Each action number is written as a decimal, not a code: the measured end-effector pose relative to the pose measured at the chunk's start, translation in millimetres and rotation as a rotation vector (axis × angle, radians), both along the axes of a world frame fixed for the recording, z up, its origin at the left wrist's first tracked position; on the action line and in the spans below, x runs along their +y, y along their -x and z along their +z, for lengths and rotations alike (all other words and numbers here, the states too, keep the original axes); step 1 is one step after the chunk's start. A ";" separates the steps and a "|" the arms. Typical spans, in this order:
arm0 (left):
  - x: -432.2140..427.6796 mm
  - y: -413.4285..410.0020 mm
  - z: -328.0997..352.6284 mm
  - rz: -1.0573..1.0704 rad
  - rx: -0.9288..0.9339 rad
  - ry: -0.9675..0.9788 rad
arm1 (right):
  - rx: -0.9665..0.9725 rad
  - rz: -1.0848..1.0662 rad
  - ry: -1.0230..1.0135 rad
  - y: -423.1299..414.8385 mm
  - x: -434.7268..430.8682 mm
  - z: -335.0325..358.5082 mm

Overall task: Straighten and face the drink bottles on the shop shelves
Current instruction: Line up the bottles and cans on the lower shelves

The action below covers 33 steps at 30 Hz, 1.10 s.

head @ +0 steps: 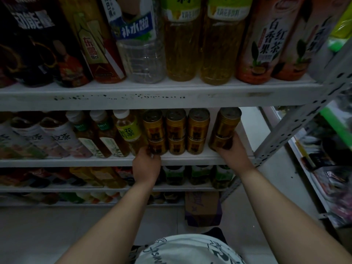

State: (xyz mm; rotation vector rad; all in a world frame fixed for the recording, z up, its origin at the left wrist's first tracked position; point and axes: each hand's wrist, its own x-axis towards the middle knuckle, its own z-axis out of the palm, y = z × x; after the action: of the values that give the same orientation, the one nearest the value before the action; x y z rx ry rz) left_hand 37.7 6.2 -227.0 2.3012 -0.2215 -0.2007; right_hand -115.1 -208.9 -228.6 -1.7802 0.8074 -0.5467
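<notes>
On the middle shelf [190, 161] stand stacks of gold cans, two high. My left hand [146, 164] grips the bottom can of the leftmost stack [155, 130] at the shelf's front edge. My right hand [235, 151] grips the lower can of a separate stack [225, 126], which stands apart to the right and leans a little. Two more gold stacks [187, 130] sit between my hands. Left of the cans are a yellow-green tea bottle [128, 130] and several brown and white-labelled tea bottles [62, 138].
The upper shelf [162, 94] carries tall bottles: dark, clear water [141, 54], yellow tea [202, 50], orange tea. Lower shelves hold more bottles. A cardboard box [202, 208] stands on the floor. A perforated metal upright [297, 130] and another rack are on the right.
</notes>
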 end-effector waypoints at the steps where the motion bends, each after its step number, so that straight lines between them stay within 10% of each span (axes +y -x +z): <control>1: 0.2 0.0 -0.5 0.001 -0.002 0.004 | 0.021 -0.016 0.002 1.1 -0.6 -1.9; 33: 2.9 1.3 -12.4 -0.065 -0.086 0.002 | 0.178 0.036 0.200 7.2 0.0 -19.4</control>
State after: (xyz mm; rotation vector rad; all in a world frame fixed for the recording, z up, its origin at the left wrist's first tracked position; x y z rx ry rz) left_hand 36.5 9.1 -239.3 2.3051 -0.3410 -0.1343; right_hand -122.3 -208.8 -248.0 -2.0452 0.8645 -0.4627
